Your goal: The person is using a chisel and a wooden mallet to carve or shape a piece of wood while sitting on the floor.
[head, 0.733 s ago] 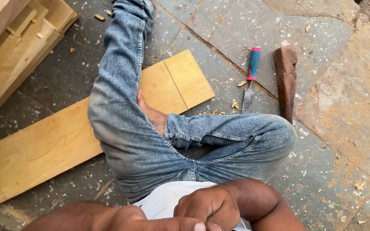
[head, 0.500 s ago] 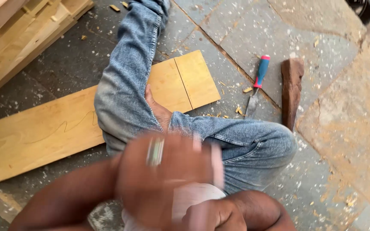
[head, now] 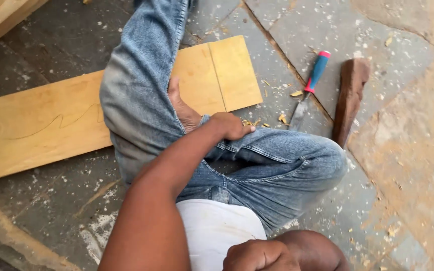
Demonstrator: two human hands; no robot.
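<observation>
Head view looks straight down at a grey stone floor (head: 287, 45) scattered with wood chips and pale dust, where a person sits with legs in blue jeans (head: 141, 90) folded over the work. The largest piece is a long light wooden board (head: 41, 125) lying flat on the floor under the raised leg, running from the left edge to just past the knee; it carries a wavy pencilled curve near its middle and a straight line across it close to its right end. Neither line appears cut or carved yet, so the marking looks done and the shaping looks left, though the chips about suggest some wood has been worked already. The left hand (head: 232, 125) reaches forward over the thigh, its grip loosely curled and empty, fingertips resting on the denim just beside the board's right end. The right hand (head: 257, 256) sits at the bottom edge, closed into a fist; whether it has hold of anything cannot be told. Right of the board, well apart from both hands, lie a dark brown block of wood (head: 348, 95) and, just beside it, a chisel (head: 310, 88) with a blue and red handle, untouched.
</observation>
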